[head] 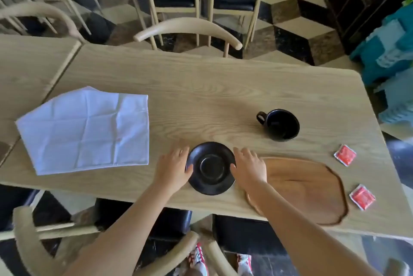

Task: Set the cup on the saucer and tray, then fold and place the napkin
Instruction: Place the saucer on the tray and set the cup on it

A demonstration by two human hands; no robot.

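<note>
Two hands (pixel 173 169) (pixel 249 167) flank empty saucer (pixel 211 168); cup (pixel 282 125) empty.

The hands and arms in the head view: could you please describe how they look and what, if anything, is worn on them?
Both arms are bare right up to the bottom edge of the picture, with no sleeves in view. The left hand and the right hand wear no gloves, and no rings, watch or bracelets can be seen on the fingers or wrists. Nails are too small to judge.

One wide head-worn camera looks steeply down and forward from close above the near edge of the wooden table (pixel 201 87), chairs and floor beyond.
</note>
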